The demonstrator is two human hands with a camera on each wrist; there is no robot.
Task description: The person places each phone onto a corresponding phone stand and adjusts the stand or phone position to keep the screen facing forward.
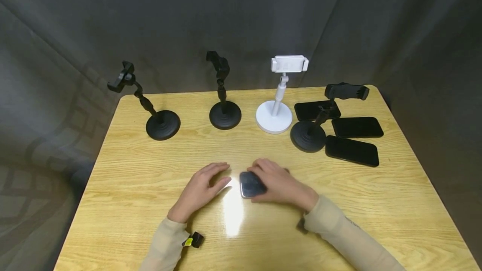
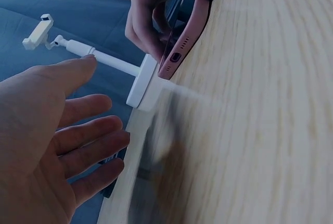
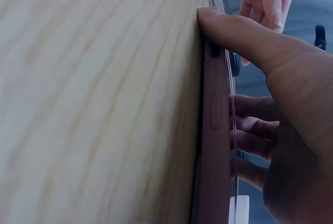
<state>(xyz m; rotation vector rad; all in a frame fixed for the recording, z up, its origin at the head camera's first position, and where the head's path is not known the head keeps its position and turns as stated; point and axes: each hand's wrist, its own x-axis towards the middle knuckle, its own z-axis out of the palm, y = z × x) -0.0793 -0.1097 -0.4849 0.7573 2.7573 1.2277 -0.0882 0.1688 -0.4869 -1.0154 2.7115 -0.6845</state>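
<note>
My right hand [image 1: 280, 182] grips a smartphone [image 1: 251, 185] from above near the middle of the table, thumb on one long edge and fingers on the other. The phone's dark screen faces up, and the left wrist view shows its pink case [image 2: 195, 26] with the charging port end toward that camera. It lies flat on or just over the wood; I cannot tell which. The palm covers much of the screen. To the left of the phone, my left hand [image 1: 199, 189] is held apart from it, fingers relaxed, holding nothing.
Along the back stand two black phone stands [image 1: 162, 125] [image 1: 225, 116], a white phone stand [image 1: 274, 117] and, farther right, another black stand [image 1: 308, 137]. Near that one lie three dark phones [image 1: 352, 150] [image 1: 357, 127] [image 1: 310, 110]. A dark curtain [image 1: 241, 24] hangs behind the table [image 1: 150, 187].
</note>
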